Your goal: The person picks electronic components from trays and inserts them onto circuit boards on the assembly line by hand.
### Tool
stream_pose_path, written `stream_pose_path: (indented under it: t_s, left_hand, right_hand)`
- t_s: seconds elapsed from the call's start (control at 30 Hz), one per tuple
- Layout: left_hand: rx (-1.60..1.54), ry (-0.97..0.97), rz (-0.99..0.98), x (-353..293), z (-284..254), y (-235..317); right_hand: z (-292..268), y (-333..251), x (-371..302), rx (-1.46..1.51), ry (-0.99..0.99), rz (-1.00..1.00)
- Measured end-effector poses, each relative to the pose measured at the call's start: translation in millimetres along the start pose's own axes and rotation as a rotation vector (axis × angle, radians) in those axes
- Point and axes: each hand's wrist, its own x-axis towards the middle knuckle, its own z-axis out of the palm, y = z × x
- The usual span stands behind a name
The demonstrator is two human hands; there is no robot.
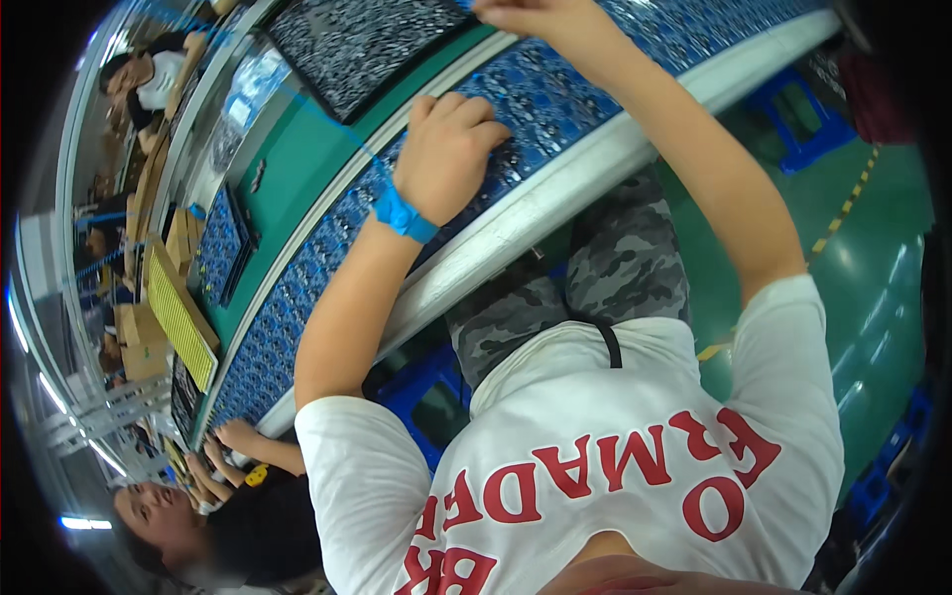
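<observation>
Rows of blue circuit boards [555,109], dotted with small parts, run along the near side of a long bench. Over them is my left hand [451,149], fingers bent down and closed; whatever they grip, if anything, is hidden beneath. A blue wrist strap [405,213] circles that wrist, its cord leading up and away. My right hand [531,14] is farther along at the upper edge, partly cut off, fingertips pinched together on something too small to make out. Just beyond my left hand lies a black tray [342,121] full of small silvery parts.
Green bench surface [288,178] lies behind the boards, with a pale metal rail [555,188] along the front. A yellow panel [180,315] and cardboard boxes [139,342] are at left. A co-worker's hand [238,436] touches the boards. Blue stools [808,124] stand on the floor.
</observation>
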Motion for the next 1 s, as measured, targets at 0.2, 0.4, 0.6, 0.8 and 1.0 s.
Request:
stream_pose_path:
  t_s: [0.2,0.4,0.6,0.8,1.0]
  left_hand:
    - [-0.192,0.060,-0.095,-5,-10,4]
    - [-0.178,0.123,-0.277,-23,-38,12]
    - [-0.163,0.124,-0.230,-23,-39,11]
    - [-0.256,0.191,-0.179,-19,-28,11]
    - [-0.346,0.284,-0.121,-31,-32,17]
  right_hand:
    - [-2,19,-76,-0.419,0.127,-0.160]
    - [4,34,-67,0.072,0.319,0.021]
    - [-2,34,-71,-0.113,0.293,-0.012]
    - [2,34,-71,-0.444,0.226,-0.250]
    - [11,23,-76,-0.216,0.230,0.044]
